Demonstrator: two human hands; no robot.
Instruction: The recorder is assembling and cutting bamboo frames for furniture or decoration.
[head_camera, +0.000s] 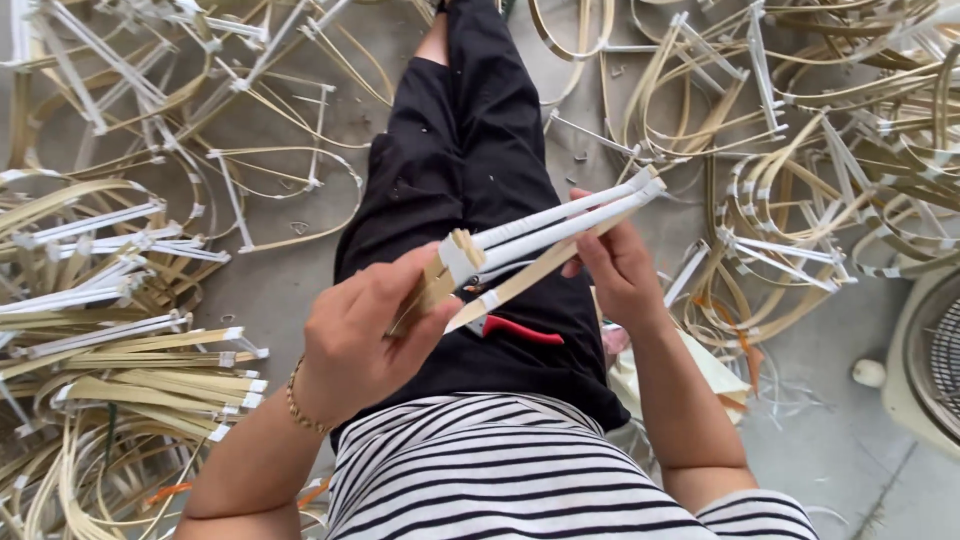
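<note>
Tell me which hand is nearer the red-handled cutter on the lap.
Left. The left hand is just beside the red-handled cutter; the right hand is farther up, gripping the white-taped bamboo strips.

Little open floor, with bamboo heaps crowding both sides.

The only bare concrete floor (290, 290) lies in a narrow patch just left of the black-trousered legs (470, 160) and in a wider stretch at lower right (830, 420). The left side is blocked by stacked bamboo strip frames (110, 340) bound with white tape, and looped hoops (290, 190) spread into the gap near the knee. To the right, a tangled pile of bent frames (800, 190) fills the ground up to the top edge. A cream fan housing (925, 370) closes the far right corner. The lap itself is taken by the held bundle of strips (540, 245) and red-handled cutters (515, 328).
</note>
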